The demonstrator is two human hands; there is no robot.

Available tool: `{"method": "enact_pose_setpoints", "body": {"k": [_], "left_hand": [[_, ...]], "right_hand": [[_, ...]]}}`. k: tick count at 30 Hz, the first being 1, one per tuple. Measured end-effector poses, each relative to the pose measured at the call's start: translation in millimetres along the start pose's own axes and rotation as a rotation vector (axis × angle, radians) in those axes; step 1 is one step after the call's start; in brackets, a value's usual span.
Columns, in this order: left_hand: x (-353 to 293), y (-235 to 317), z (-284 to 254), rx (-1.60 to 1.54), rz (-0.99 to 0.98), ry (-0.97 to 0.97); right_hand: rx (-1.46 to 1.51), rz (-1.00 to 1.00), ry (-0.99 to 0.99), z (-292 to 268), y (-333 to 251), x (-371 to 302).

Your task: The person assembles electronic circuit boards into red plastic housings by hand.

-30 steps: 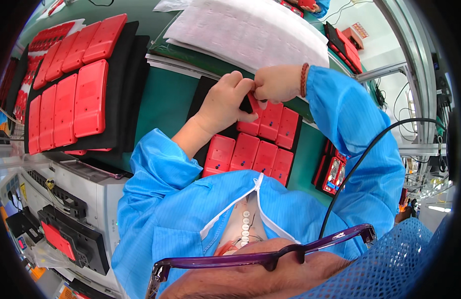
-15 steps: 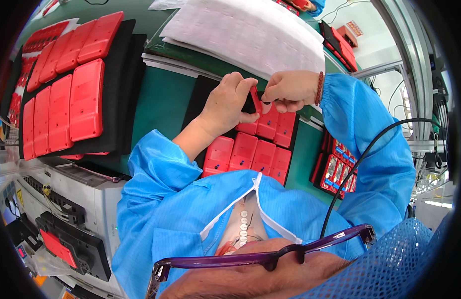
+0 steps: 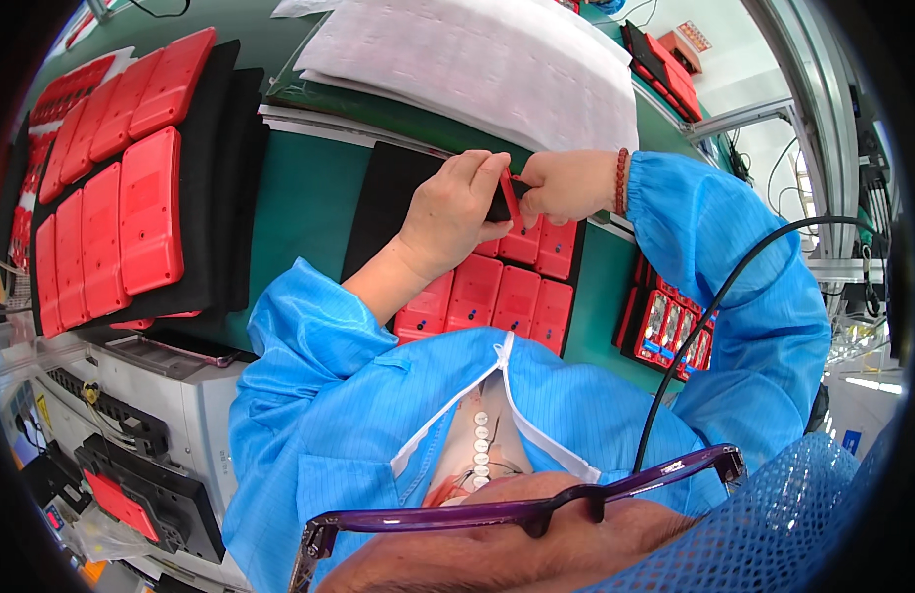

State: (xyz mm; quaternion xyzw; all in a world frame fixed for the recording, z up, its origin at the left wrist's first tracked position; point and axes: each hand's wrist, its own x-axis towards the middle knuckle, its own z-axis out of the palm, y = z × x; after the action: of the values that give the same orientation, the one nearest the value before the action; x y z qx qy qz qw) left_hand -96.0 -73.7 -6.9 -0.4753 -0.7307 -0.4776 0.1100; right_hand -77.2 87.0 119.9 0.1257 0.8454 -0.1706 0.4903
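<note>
My left hand (image 3: 445,215) is closed around a red plastic housing (image 3: 511,201), held tilted on edge above a black foam mat (image 3: 386,188). Close against that housing, my right hand (image 3: 573,185) has its fingers curled and pinched. A small dark thing shows between the right fingertips and the housing, too hidden to name. Below both hands, rows of similar red housings (image 3: 474,293) lie on the mat, with small dark blue dots on them. My left hand covers part of the mat and of the held piece.
More red housings (image 3: 151,208) lie on stacked black foam sheets at the left. White padded sheeting (image 3: 467,74) covers the bench's far side. Right of the mat sits a red tray with metallic and blue parts (image 3: 665,331). A black cable (image 3: 739,296) crosses my right arm.
The view has shifted slightly, so the bench things sit further left. Both hands stay at the held housing; the right fingers have moved a little against its edge.
</note>
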Motion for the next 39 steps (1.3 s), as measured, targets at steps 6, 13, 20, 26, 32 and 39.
{"method": "enact_pose_setpoints", "body": {"k": [6,13,20,26,32,39], "left_hand": [[-4,3,4,-0.047,0.055,-0.055],[-1,1,2,-0.089,0.057,-0.059],[4,-3,1,-0.099,0.012,-0.038],[4,-4,-1,-0.173,-0.030,-0.057],[6,-12,-9,-0.096,-0.135,-0.004],[7,-43,-20,-0.227,-0.282,0.132]], "right_hand": [[-0.130,-0.015,-0.146,-3,8,10],[-0.421,-0.195,0.018,4,11,12],[-0.539,-0.150,0.199,10,-7,2],[-0.713,0.001,0.135,12,-14,12],[-0.056,0.003,-0.032,-14,-15,-18],[0.519,-0.273,0.473,43,22,-4]]}}
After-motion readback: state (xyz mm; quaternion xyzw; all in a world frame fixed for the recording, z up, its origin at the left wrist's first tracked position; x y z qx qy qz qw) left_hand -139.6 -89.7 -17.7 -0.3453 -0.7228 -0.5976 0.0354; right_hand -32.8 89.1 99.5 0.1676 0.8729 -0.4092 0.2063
